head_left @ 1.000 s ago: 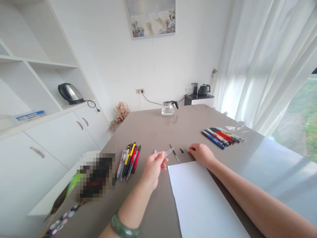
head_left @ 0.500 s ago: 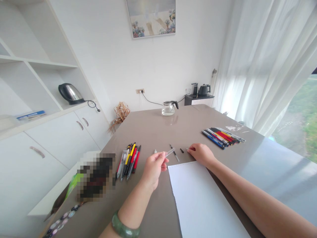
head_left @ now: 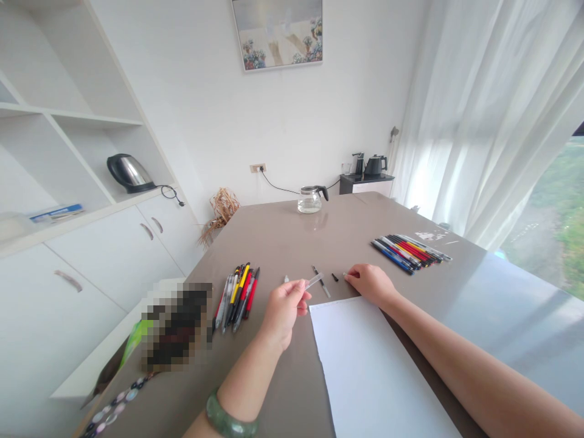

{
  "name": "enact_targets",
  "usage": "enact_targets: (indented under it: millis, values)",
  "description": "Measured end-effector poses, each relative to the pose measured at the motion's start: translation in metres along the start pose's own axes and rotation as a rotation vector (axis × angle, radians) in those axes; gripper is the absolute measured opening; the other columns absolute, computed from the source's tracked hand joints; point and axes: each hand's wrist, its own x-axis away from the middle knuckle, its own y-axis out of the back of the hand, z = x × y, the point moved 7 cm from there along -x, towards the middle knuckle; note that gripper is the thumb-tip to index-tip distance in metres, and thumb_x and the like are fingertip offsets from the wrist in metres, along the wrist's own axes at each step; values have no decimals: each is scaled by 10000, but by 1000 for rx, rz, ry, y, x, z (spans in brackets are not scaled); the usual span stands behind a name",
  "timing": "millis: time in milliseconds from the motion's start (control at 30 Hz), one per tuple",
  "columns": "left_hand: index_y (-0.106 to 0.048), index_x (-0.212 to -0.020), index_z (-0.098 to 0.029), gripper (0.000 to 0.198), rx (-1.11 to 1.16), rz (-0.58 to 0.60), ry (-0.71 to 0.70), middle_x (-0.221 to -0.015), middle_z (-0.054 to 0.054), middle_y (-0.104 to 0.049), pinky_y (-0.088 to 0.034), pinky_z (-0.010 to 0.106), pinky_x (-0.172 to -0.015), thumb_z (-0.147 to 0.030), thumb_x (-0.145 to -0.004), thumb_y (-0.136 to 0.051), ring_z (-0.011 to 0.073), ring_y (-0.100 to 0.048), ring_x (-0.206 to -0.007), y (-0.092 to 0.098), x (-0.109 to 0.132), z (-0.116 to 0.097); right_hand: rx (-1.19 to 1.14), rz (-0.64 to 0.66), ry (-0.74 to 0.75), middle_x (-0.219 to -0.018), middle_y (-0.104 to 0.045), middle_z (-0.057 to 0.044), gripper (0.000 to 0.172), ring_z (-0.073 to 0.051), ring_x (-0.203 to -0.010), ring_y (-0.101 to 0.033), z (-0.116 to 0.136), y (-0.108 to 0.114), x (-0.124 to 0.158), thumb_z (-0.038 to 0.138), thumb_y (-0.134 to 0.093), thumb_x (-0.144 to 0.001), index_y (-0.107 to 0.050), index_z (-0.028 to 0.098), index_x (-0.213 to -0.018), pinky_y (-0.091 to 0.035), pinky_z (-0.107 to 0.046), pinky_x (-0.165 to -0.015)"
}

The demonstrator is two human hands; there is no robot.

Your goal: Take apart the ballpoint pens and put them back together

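A clear pen tube (head_left: 316, 280), just below the frame's centre, is pinched between the left hand's (head_left: 283, 307) thumb and forefinger, its free end angled up and right. The right hand (head_left: 371, 285), palm down right of centre, has its fingertips drawn together at a tiny piece (head_left: 345, 274); whether they grip it, I cannot tell. Between the hands, a refill (head_left: 325, 288) and black tip (head_left: 334, 277) lie on the table (head_left: 274, 237). Upper centre, a glass pot (head_left: 310, 198) holds clear liquid. At left, a kettle (head_left: 131, 173) stands on a shelf, its inside hidden.
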Motion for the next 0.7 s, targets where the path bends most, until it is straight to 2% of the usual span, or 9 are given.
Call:
enact_targets:
  millis: [67, 167, 233, 300, 367, 433, 533, 700]
  values:
    - [-626, -873, -127, 346, 2, -6, 0, -669, 25, -558, -393, 189, -492, -410, -677, -591, 62, -454, -513, 1, 0, 0, -2, -15, 7, -717, -630, -52, 217, -168, -687, -548, 1, 3, 0, 376, -536, -691, -667, 206, -724, -344, -228, -564]
    - [-621, -880, -124, 336, 53, -7, 23, -686, 37, -575, -396, 195, -493, -393, -683, -587, 69, -470, -517, 1, 0, 1, -12, -88, 17, -754, -613, -57, 309, -168, -693, -531, 7, 16, 5, 395, -533, -687, -644, 185, -885, -355, -241, -594]
    - [-613, -900, -128, 322, 107, 19, 49, -726, 54, -594, -405, 202, -506, -374, -695, -578, 78, -493, -536, -1, 1, 1, -119, -120, 27, -716, -597, -41, 344, -145, -628, -507, 16, 24, 11, 407, -508, -702, -629, 180, -929, -357, -239, -563]
    - [-602, -925, -135, 315, 147, 62, 68, -779, 71, -608, -411, 207, -522, -362, -710, -565, 88, -516, -571, -5, 2, 1, -328, -11, 50, -626, -570, -14, 323, -109, -515, -452, 30, 21, 20, 423, -496, -708, -649, 180, -857, -334, -222, -473]
    - [-591, -944, -141, 318, 157, 101, 80, -813, 80, -610, -413, 208, -526, -368, -724, -554, 94, -526, -596, -10, 4, 0, -534, 219, 101, -555, -537, 5, 309, -83, -447, -391, 51, 11, 33, 433, -518, -695, -662, 174, -782, -294, -208, -408]
    - [-583, -942, -154, 317, 134, 139, 79, -836, 77, -606, -414, 208, -527, -388, -732, -544, 95, -529, -609, -14, 7, -1, -689, 348, 155, -563, -543, 6, 286, -73, -445, -378, 70, 6, 46, 421, -553, -679, -666, 172, -766, -292, -203, -399]
    - [-579, -878, -169, 292, 49, 205, 36, -837, 58, -604, -426, 221, -551, -421, -744, -520, 103, -536, -637, -23, 11, -4, -842, 361, 156, -593, -567, -5, 239, -78, -477, -407, 84, 5, 57, 390, -571, -680, -656, 172, -727, -327, -204, -419]
    - [-562, -860, -165, 305, -135, 252, -63, -842, 69, -614, -435, 260, -603, -442, -756, -490, 127, -560, -663, -30, 16, -10, -1000, 329, 117, -633, -562, -16, 218, -89, -523, -453, 88, 1, 61, 372, -580, -690, -606, 161, -737, -365, -207, -446]
